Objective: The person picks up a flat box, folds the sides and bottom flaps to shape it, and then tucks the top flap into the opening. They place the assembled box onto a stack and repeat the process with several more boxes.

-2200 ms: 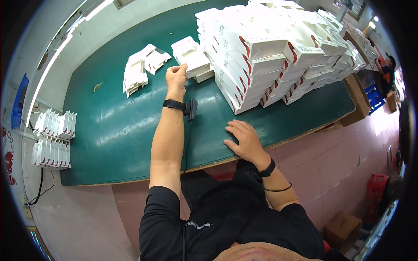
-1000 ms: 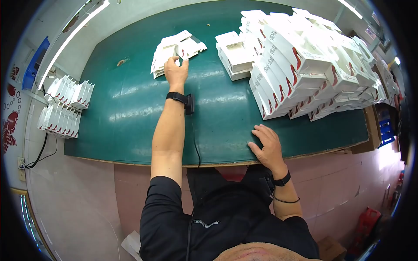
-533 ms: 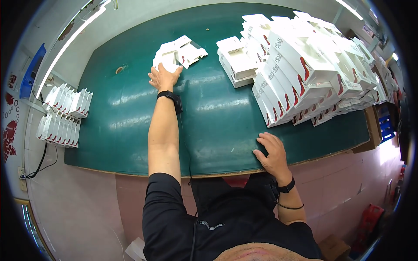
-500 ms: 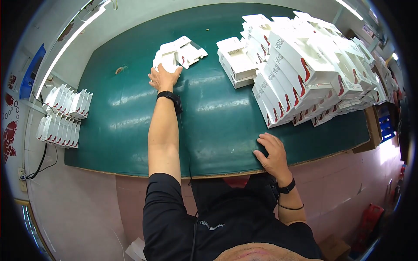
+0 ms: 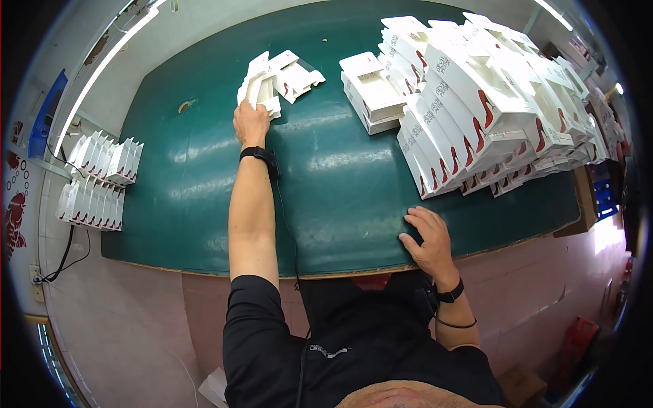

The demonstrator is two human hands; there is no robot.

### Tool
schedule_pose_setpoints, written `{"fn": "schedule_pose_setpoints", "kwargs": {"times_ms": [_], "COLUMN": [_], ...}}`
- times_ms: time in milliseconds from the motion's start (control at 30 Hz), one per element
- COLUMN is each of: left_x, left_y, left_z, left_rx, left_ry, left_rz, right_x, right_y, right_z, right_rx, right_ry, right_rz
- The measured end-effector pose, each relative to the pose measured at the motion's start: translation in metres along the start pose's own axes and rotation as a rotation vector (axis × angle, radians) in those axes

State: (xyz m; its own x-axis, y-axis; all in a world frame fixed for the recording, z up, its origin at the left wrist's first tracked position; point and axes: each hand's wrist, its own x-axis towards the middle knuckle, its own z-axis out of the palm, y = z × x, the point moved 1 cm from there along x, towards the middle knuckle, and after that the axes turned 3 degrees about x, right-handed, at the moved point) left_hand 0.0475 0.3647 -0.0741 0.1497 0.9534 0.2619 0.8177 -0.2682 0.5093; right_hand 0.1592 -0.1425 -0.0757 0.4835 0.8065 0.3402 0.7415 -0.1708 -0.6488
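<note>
With my left arm stretched out over the table, my left hand (image 5: 252, 124) has its fingers closed on the near end of a white box (image 5: 260, 85). The box is unlidded and tilted, its inside visible. Touching it on the right lies another white box (image 5: 294, 73) with a red high-heeled shoe printed on it. My right hand (image 5: 428, 238) lies on the near edge of the table, fingers apart and holding nothing, just below a big stack of similar boxes (image 5: 476, 115).
A green tabletop (image 5: 326, 197) carries everything. Two white boxes (image 5: 373, 88) sit one on the other at the left of the big stack. Rows of upright white boxes (image 5: 95, 180) stand at the far left. A black cable (image 5: 289, 231) runs across the table from my left wrist.
My left hand's fingers have drawn together on the white box, which has turned more upright and shifted slightly left. My right hand has stayed in place.
</note>
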Motion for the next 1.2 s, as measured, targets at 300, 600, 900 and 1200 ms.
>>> {"fn": "schedule_pose_setpoints", "kwargs": {"times_ms": [300, 600, 900, 1200], "left_x": [-0.015, -0.117, -0.229, -0.287], "left_y": [-0.040, -0.043, -0.004, 0.044], "left_z": [-0.042, -0.145, -0.221, -0.227], "left_rx": [-0.158, -0.398, -0.495, -0.494], "left_ry": [0.325, 0.406, 0.081, -0.234], "left_rz": [0.197, 0.233, 0.529, 0.759], "right_x": [-0.003, -0.005, 0.037, 0.059], "right_y": [0.001, 0.003, -0.077, -0.123], "right_z": [-0.001, 0.001, -0.008, 0.010], "right_rx": [0.012, 0.001, 0.249, 0.312], "right_ry": [0.016, 0.007, 0.031, -0.008], "right_rz": [-0.031, -0.092, -0.242, -0.343]}}
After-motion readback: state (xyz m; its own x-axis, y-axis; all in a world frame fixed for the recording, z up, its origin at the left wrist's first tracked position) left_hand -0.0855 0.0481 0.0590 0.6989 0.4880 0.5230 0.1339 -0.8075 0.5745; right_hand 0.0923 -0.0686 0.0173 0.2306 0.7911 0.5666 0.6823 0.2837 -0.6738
